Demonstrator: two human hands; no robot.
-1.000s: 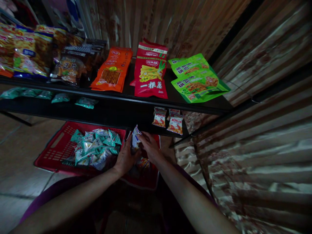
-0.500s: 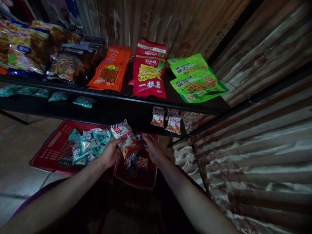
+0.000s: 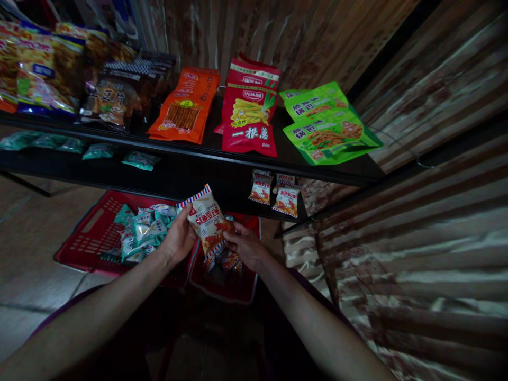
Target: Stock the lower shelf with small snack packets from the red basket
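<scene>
Between my two hands is a white and orange snack bag (image 3: 207, 218) with a striped edge, held tilted over the right-hand red basket (image 3: 222, 293). My left hand (image 3: 181, 236) is closed on its left side, thumb on the front near the top. The fingers of my right hand (image 3: 246, 246) grip its lower right side. Below it, more striped snack packets (image 3: 228, 260) lie in that basket, partly hidden. To the left, a wider red basket (image 3: 85, 241) holds several green and white packets (image 3: 145, 230).
A black shelf unit (image 3: 182, 151) stands in front. Orange bags (image 3: 186, 108), red bags (image 3: 251, 114) and green bags (image 3: 329, 127) lie on top. Its lower level bears small white packets (image 3: 286, 198) and teal packets (image 3: 139, 160). A pleated curtain (image 3: 405, 254) hangs at the right.
My right hand has come in from beside the snack bag and now grips its lower right side. The bag has turned a little and risen slightly. The whole view has shifted slightly.
</scene>
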